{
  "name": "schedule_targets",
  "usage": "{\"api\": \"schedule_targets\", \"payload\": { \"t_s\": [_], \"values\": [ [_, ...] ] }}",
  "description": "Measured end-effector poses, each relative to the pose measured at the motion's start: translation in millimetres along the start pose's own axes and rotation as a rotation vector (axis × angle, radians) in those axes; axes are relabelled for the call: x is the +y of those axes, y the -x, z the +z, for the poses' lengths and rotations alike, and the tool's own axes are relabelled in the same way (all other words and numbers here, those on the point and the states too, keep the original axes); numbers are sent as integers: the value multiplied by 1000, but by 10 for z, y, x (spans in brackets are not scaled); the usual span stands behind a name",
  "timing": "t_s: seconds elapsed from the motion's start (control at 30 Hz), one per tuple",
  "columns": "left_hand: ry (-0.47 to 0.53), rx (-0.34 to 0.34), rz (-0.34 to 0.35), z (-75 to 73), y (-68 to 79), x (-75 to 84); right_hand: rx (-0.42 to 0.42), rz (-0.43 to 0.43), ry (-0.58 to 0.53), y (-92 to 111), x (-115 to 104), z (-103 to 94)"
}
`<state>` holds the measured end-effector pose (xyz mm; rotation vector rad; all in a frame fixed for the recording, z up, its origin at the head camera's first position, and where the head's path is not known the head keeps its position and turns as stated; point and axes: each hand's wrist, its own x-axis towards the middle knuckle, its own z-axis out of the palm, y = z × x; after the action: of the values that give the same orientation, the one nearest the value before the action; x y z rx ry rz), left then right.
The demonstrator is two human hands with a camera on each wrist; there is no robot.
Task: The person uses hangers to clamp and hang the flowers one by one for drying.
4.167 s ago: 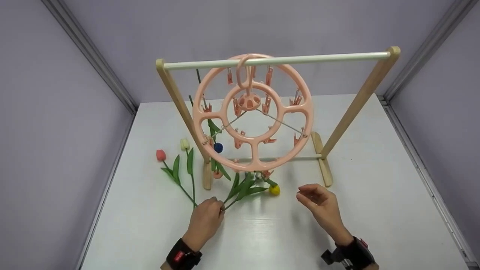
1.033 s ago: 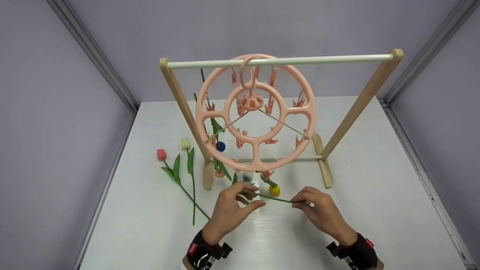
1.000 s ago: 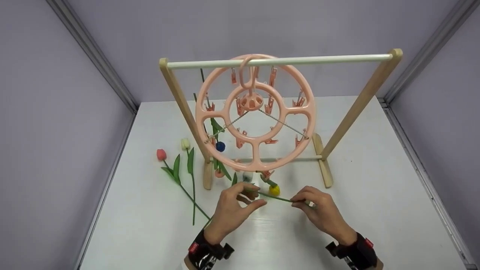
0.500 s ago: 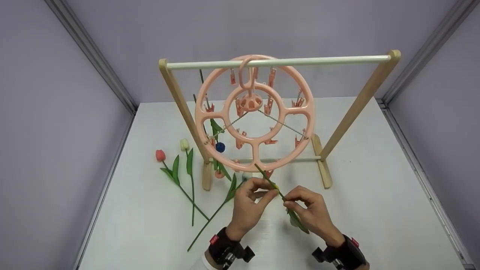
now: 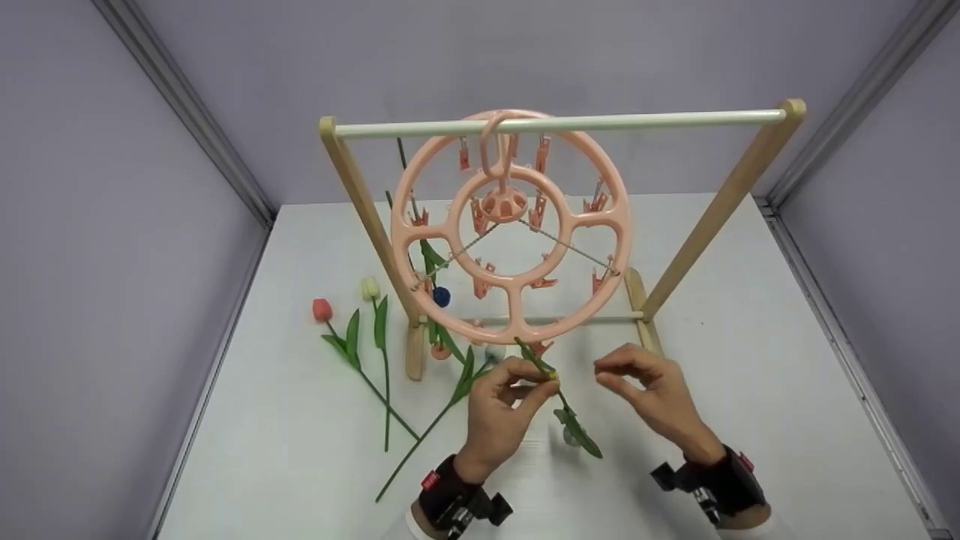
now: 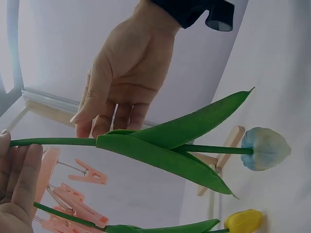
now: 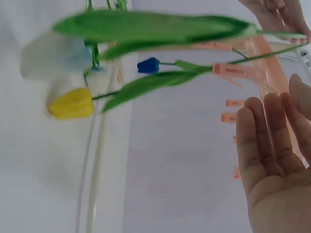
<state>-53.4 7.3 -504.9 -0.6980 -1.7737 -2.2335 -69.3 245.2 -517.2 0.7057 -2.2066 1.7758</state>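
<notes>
Between thumb and fingers my left hand (image 5: 499, 412) pinches the stem of a pale blue-and-white tulip (image 6: 265, 148). Its bloom and green leaves (image 5: 581, 436) hang downward below the hand. To the right, my right hand (image 5: 652, 390) is off the stem, fingers loosely bent and holding nothing. Above and behind the left hand hangs a pink round clip hanger (image 5: 517, 304) with several pegs. A yellow tulip (image 7: 73, 104) hangs upside down with its stem in a peg (image 7: 238, 72); in the head view the left hand mostly covers it. A blue tulip (image 7: 148, 65) hangs farther back.
The hanger hooks over a white rail (image 5: 645, 120) on wooden legs (image 5: 724, 202). On the table at left lie a pink tulip (image 5: 322, 309) and a cream tulip (image 5: 370, 288). Another pale bluish tulip (image 5: 493, 355) lies partly behind the left hand. An orange bloom (image 5: 440, 350) shows under the hanger.
My right hand lifted the pale tulip from the left bunch and turned it bloom-down. My left hand took its stem; the right hand has let go and moved right.
</notes>
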Motion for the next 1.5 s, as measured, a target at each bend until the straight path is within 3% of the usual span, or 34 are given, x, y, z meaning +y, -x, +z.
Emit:
{"api": "schedule_targets", "payload": {
  "t_s": [0.13, 0.3, 0.5, 0.7, 0.93, 1.07, 1.37, 1.5],
  "values": [
    [2, 2, 10, -9, -3, 8, 104, -10, 52, -232, 17, -251],
    [-13, -11, 34, -18, -2, 2, 160, -12, 111, -511, 83, -467],
    [-15, -10, 4, -28, -4, 8, 98, -4, 111, -794, 202, -584],
    [-21, -9, -16, -32, -12, 10, -17, 58, 26, -983, 289, -597],
    [-21, -22, -15, -33, -19, 14, -101, 103, -186, -1059, 340, -598],
    [-20, -25, -6, -39, -25, 13, -148, 91, -247, -1062, 356, -595],
    [-36, -24, 21, -62, -48, 22, -49, 130, -205, -987, 272, -557],
    [-40, -25, 42, -56, -62, 20, -58, 112, -193, -959, 265, -558]
  ]
}}
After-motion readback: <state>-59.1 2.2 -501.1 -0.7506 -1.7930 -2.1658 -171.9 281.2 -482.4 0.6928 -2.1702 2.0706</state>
